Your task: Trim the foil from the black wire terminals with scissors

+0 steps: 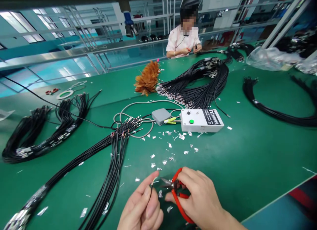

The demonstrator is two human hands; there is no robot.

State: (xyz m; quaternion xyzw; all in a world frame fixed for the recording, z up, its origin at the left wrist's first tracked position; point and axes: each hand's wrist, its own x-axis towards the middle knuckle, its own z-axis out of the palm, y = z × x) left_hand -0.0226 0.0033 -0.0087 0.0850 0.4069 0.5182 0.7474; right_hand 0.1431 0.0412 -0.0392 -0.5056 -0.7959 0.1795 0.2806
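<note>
Partly cut off by the bottom edge, both wrists are out of view. Left hand [142, 207], palm up, pinches one thin black wire [151, 187] between thumb and forefinger; the wire's tip is too small to make out. Right hand [198, 198] is curled round one pair of red-handled cutters [176, 193], blades pointing left, just beside the wire end. One white box [201, 120] sits farther back on the green table [247, 164], foil scraps [170, 157] between.
</note>
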